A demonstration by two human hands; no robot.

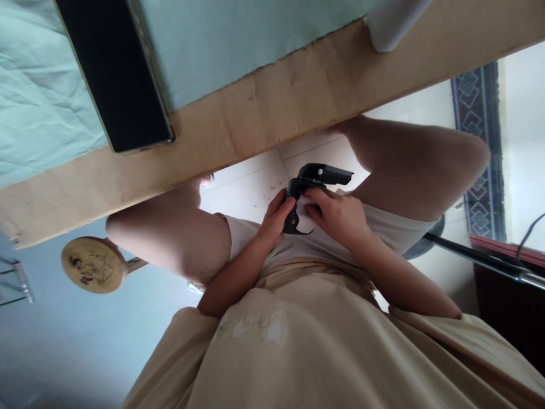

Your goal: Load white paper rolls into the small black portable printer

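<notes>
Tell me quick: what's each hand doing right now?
Left hand: fingers closed on the black device.
Right hand: fingers closed on it too.

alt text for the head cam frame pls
A seated person holds a black device in the lap with the left hand and right hand. Ahead, a dark phone lies on a wooden table.

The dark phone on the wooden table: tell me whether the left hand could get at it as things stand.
Probably yes, but not freely. The left hand grips the black plastic device in the lap with the right hand, below the wooden table edge; the dark phone lies uncovered on top.
</notes>
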